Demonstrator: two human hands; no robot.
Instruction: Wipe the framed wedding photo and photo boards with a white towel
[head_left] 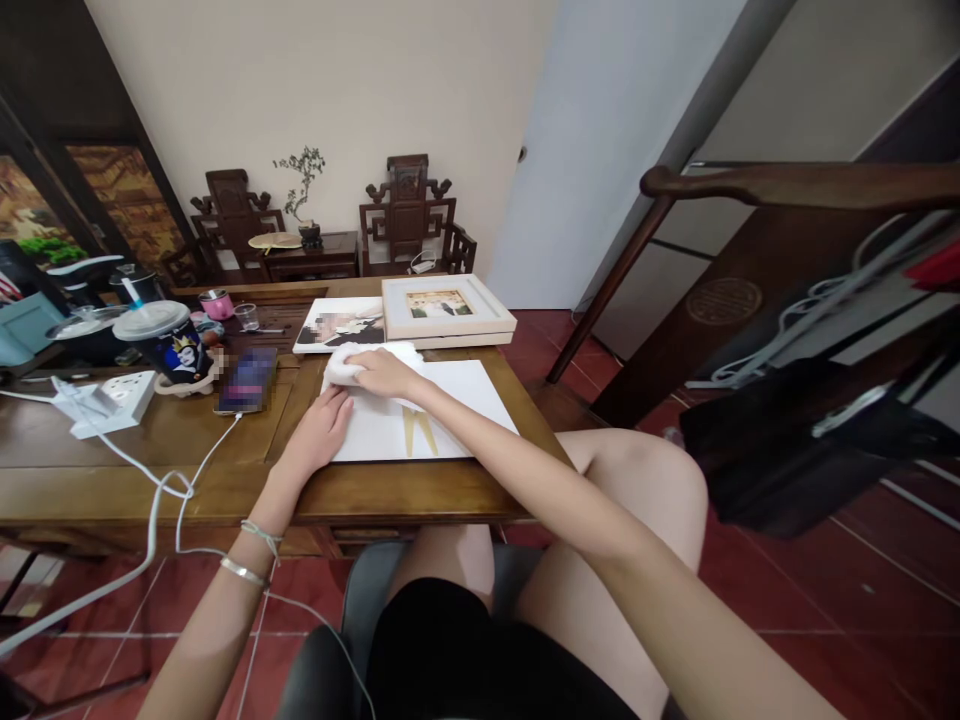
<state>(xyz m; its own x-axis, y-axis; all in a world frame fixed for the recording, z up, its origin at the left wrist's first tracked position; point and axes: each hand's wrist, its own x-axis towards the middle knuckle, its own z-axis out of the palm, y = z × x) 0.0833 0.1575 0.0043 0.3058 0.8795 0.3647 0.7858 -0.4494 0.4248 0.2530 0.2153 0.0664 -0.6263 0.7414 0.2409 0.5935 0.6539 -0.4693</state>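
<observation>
A flat white board (472, 398) lies on the wooden table near its front edge, with two tan strips (420, 433) forming a V on its surface. My right hand (386, 373) is closed on a crumpled white cloth (345, 366), pressing it to the upper left part of the board; whether it is cloth or tissue is hard to tell. Lying along the board's left edge, my left hand (324, 422) has its fingers stretched out, just below the cloth, and holds nothing.
Behind the board are a framed picture (450, 310) and a photo panel (341, 326). To the left sit a phone (246, 381) on a cable, a lidded drink cup (166, 342) and a white power strip (112, 400). A white cable (154, 520) hangs over the table's front edge (225, 510).
</observation>
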